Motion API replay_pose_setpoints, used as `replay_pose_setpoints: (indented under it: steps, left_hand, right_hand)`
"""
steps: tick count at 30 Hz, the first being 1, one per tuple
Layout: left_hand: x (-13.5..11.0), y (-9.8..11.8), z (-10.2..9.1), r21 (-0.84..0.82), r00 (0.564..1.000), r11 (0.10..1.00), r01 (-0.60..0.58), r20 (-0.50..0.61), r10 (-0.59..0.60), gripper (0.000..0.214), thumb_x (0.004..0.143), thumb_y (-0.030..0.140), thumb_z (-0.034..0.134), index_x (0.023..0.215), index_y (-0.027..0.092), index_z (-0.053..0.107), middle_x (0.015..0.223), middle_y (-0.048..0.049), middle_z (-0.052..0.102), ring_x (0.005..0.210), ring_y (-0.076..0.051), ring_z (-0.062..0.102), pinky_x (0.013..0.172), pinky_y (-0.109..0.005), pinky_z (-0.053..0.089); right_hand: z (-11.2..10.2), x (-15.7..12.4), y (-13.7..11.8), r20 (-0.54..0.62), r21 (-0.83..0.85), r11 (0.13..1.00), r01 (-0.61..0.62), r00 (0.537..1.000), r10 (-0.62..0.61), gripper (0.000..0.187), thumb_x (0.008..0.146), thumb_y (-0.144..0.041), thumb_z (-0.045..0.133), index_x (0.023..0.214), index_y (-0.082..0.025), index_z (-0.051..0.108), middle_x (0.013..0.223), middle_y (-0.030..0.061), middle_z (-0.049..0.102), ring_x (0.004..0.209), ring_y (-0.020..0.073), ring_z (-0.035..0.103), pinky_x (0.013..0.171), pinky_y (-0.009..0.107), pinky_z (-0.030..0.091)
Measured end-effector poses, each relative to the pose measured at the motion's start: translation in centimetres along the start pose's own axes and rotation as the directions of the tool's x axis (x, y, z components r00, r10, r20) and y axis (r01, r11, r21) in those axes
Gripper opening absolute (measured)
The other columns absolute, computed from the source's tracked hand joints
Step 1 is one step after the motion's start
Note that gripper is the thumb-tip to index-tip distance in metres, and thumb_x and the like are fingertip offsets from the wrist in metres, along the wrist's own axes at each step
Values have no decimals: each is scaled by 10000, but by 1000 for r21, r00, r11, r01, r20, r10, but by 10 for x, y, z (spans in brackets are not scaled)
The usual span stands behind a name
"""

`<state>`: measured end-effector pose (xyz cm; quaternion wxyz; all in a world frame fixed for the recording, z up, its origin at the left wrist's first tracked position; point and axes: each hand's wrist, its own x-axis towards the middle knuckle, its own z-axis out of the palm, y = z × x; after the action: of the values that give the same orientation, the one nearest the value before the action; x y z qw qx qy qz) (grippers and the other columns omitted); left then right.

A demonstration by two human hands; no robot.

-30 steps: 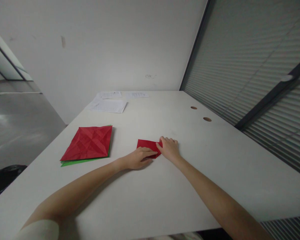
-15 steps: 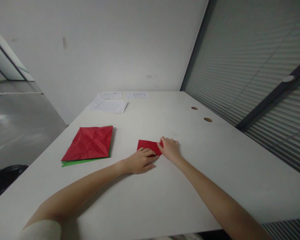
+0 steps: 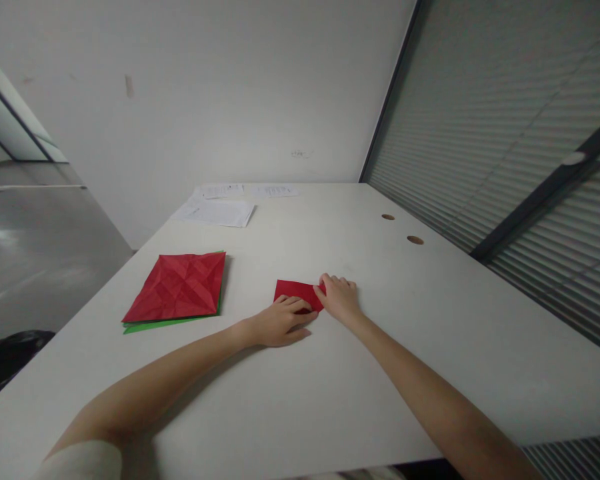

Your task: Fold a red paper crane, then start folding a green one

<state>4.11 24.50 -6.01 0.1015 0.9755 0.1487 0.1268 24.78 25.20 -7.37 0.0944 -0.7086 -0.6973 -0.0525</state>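
A small piece of folded red paper (image 3: pixel 295 288) lies flat on the white table. My left hand (image 3: pixel 283 323) rests across its near edge with fingers stretched out and slightly apart, covering part of the sheet. At the paper's right end, my right hand (image 3: pixel 339 295) has its thumb and curled fingers closed on the corner, which is partly hidden beneath them. To the left of my hands sits a stack of larger paper sheets, with a creased red sheet (image 3: pixel 183 287) on top and a green sheet (image 3: pixel 173 325) showing below it.
White printed papers (image 3: pixel 220 213) lie at the table's far left. Two round holes, a nearer one (image 3: pixel 415 240) and a farther one (image 3: pixel 388 217), pierce the table (image 3: pixel 300 413) near its right edge. Window blinds (image 3: pixel 480 153) run along the right. A black bag (image 3: pixel 13 357) stands beyond the left edge.
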Motion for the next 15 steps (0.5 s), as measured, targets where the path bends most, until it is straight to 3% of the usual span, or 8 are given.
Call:
replay_pose_setpoints:
  steps: [8, 15]
  left_hand:
    - [-1, -1, 0, -15, 1000, 1000, 8, -6, -8, 453, 941, 390, 463, 1359, 220, 503, 1243, -125, 535, 1130, -265, 508, 951, -381, 395]
    - [-2, -3, 2, -16, 1000, 1000, -4, -11, 4, 464, 942, 390, 464, 1365, 205, 505, 1417, -152, 452, 1231, -299, 459, 1024, -430, 363]
  right_hand:
    - [-1, 0, 0, -3, -4, 1000, 2, 1000, -2, 211, 937, -412, 458, 945, -218, 540, 958, 62, 675, 920, 246, 578, 795, 372, 307]
    - [-3, -2, -2, 8, -7, 1000, 0, 1000, 0, 221, 939, -412, 455, 967, -215, 552, 965, 75, 674, 926, 246, 576, 814, 375, 310]
